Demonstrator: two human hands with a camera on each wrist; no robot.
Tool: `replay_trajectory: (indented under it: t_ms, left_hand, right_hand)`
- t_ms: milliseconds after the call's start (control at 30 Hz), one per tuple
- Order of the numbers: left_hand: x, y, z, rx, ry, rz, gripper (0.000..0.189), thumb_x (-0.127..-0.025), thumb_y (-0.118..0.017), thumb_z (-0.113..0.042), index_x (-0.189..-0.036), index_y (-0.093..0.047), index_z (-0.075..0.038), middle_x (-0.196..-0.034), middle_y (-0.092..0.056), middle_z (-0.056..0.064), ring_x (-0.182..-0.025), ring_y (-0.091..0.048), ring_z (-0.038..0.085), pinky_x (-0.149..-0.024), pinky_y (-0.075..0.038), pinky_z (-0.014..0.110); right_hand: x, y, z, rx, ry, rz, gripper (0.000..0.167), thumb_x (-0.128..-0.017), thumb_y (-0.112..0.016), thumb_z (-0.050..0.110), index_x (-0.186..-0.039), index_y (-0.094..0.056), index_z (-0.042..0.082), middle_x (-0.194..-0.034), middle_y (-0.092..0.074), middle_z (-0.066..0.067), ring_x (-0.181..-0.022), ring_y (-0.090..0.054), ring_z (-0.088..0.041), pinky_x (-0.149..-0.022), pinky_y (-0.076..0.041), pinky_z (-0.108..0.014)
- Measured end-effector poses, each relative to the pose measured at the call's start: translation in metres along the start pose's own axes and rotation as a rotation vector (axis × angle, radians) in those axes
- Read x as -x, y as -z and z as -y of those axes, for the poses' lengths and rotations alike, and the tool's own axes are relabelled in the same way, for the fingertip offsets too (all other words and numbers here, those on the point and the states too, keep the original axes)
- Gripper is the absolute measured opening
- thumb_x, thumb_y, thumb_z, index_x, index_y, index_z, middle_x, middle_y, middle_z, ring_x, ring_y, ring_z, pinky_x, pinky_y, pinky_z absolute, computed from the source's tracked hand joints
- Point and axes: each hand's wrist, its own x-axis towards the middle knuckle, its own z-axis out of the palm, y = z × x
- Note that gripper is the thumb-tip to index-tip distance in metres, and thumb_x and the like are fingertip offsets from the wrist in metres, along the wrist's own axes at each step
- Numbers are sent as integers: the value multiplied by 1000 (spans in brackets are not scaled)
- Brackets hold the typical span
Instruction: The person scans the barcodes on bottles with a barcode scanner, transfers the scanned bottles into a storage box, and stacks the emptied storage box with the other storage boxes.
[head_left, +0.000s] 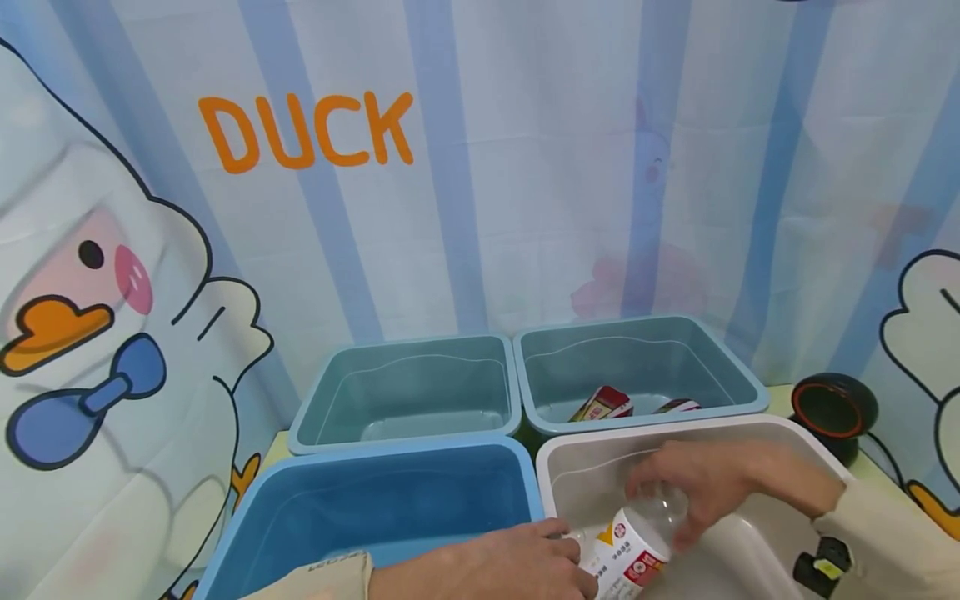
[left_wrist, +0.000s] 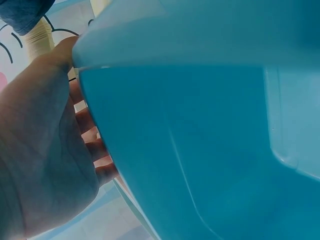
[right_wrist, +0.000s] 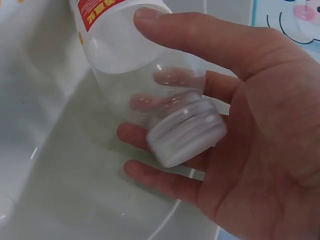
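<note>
A clear plastic bottle (head_left: 630, 550) with a white, red and yellow label lies tilted over the off-white bin (head_left: 551, 475). My right hand (head_left: 701, 487) holds it near the capped end. In the right wrist view the thumb lies on one side of the bottle (right_wrist: 130, 45), with fingers behind it and the white cap (right_wrist: 187, 132) near the palm. My left hand (head_left: 510, 562) reaches across the blue bin (head_left: 375, 454), fingertips right at the bottle's label end. In the left wrist view, the blue bin's wall (left_wrist: 150, 130) partly hides that hand's fingers (left_wrist: 85, 120); I cannot tell whether they grip the bottle.
Behind stand two grey-green bins: the left one (head_left: 420, 343) and the right one (head_left: 630, 325), which holds red-and-white packets (head_left: 603, 404). A dark round object (head_left: 832, 408) with a cable stands at the right. A duck-print curtain (head_left: 510, 167) hangs behind the bins.
</note>
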Motion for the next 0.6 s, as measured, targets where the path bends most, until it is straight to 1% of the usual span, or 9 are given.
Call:
replay_trajectory:
  t_ms: [100, 167, 200, 233, 333, 467, 600]
  left_hand:
    - [-1, -1, 0, 5, -4, 1, 45, -97, -66, -53, -139, -66, -37, -130, -62, -26, -113, -53, -7, -112, -30, 18]
    - [-1, -1, 0, 19, -3, -6, 47, -97, -67, -54, -141, -65, -36, -132, -62, -26, -115, -54, -6, -112, -31, 20]
    - [-1, -1, 0, 22, -1, -7, 48, -96, -67, -54, -141, -65, -36, -132, -62, -26, -116, -54, -6, -113, -31, 21]
    - [-1, -1, 0, 27, -1, -5, 48, -96, -67, -54, -142, -64, -36, -133, -61, -25, -117, -54, -6, -114, -30, 21]
    - [-1, -1, 0, 33, 1, 5, 48, -97, -66, -54, -142, -64, -36, -134, -61, -25, -120, -53, -6, -114, -30, 22]
    - [-1, 0, 1, 30, -1, 21, 47, -98, -65, -54, -141, -64, -36, -133, -61, -25, -119, -53, -5, -115, -30, 21]
    - [-1, 0, 1, 39, 8, 19, 49, -97, -66, -55, -142, -64, -37, -133, -61, -25, -118, -54, -4, -114, -31, 22]
  right_hand:
    - [1, 4, 1, -2, 26, -41, 59, -82, -88, 39, -132, -59, 28, -116, -63, 17, -100, -59, -3, -85, -53, -30]
    - [3, 7, 4, -15, 7, -60, 62, -82, -88, 40, -133, -57, 29, -117, -62, 16, -101, -59, -5, -87, -54, -32]
    - [4, 8, 5, -28, -21, -69, 63, -82, -88, 40, -134, -55, 30, -117, -62, 15, -102, -59, -6, -88, -54, -33]
    - [5, 10, 7, -36, -31, -81, 64, -82, -88, 41, -135, -54, 30, -119, -62, 15, -104, -59, -8, -89, -54, -34]
    - [8, 14, 11, -46, -37, -115, 67, -83, -87, 42, -139, -53, 27, -122, -62, 13, -105, -60, -10, -88, -55, -34]
    - [12, 20, 17, -45, -26, -161, 71, -84, -86, 45, -142, -51, 24, -124, -60, 12, -106, -59, -12, -85, -55, -34]
    - [16, 26, 25, -39, 38, -223, 70, -85, -85, 49, -140, -51, 21, -120, -62, 11, -104, -61, -12, -83, -55, -35]
